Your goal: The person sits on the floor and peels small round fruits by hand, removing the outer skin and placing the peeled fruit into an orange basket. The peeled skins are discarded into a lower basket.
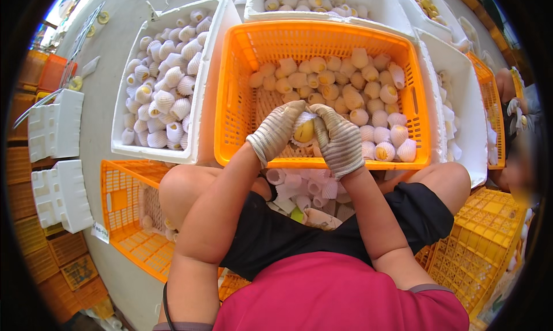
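Both my hands wear striped knit gloves and meet over the near part of an orange plastic crate (319, 27). Between them is a yellow fruit (303, 132) partly inside a white foam net sleeve. My left hand (278, 130) grips the sleeve's upper left side, and my right hand (339, 136) holds the fruit's right side. Many foam-sleeved fruits (353, 97) lie in the crate, mostly in its middle and right. Empty-looking foam sleeves (313, 186) are heaped between my legs, below the crate's near rim.
A white foam box (211, 93) of sleeved fruits stands left. Another foam box (293, 16) is beyond the crate, and one (464, 115) is at the right. Orange crates (125, 188) and yellow crates (484, 240) flank my legs. Another person's gloved hand (514, 107) shows far right.
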The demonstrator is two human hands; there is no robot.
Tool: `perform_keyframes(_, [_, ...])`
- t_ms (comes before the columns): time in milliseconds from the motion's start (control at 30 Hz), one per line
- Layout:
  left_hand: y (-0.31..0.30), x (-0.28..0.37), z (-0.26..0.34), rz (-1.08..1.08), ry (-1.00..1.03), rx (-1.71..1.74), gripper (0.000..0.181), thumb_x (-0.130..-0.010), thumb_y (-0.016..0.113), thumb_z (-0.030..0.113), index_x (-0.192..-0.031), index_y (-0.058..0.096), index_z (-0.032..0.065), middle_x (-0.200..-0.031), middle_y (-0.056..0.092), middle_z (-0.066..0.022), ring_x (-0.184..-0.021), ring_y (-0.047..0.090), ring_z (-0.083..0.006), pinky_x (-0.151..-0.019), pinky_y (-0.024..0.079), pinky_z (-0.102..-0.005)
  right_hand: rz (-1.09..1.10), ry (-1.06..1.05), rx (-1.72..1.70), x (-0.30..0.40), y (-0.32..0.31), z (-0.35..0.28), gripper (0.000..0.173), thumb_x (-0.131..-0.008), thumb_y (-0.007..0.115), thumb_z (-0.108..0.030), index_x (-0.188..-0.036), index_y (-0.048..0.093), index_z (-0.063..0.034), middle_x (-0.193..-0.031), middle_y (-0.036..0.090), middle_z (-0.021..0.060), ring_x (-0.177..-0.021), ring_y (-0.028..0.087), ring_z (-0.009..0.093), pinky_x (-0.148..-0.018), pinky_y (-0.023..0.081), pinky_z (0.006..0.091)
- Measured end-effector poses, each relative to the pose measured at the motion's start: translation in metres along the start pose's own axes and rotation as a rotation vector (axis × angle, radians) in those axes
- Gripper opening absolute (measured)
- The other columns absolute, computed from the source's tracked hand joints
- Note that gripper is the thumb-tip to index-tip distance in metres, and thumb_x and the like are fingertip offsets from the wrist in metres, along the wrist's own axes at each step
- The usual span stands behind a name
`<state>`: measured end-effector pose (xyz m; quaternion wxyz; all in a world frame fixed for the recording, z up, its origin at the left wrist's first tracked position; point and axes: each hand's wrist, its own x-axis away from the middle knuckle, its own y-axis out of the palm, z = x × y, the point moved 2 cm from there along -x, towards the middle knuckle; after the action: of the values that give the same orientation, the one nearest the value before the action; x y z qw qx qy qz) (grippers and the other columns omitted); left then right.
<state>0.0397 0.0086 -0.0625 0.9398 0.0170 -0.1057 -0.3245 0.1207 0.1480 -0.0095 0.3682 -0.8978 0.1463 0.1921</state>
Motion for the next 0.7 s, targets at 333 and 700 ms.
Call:
perform_keyframes(333, [0.011,0.013,0.030,0.115,-0.663,0.514,0.064,-0.096,0.037,0.066,-0.115,0.058,0.0087,-0.084,0.067,-0.0103,-0.063,0.068,-0.0235,-0.044,0.055,-0.0303,0.048,0.479,-0.895,0.013,0.032,0.017,0.027,-0.097,0.062,-0.025,-0.115,0.061,-0.0046,-0.108,0.065,0.0130,-0.094,0.064,0.024,-0.088,0.052,0.0334])
perform_keyframes(700, [-0.005,0.008,0.050,0.316,-0.402,0.162,0.060,-0.101,0.045,0.044,-0.148,0.031,0.0107,-0.106,0.064,-0.0175,-0.058,0.066,-0.0201,-0.045,0.053,-0.0273,0.178,1.496,-1.521,0.015,0.066,0.089,0.039,-0.098,0.058,-0.037,-0.122,0.052,-0.0073,-0.112,0.060,0.0133,-0.093,0.065,0.027,-0.068,0.064,0.0392])
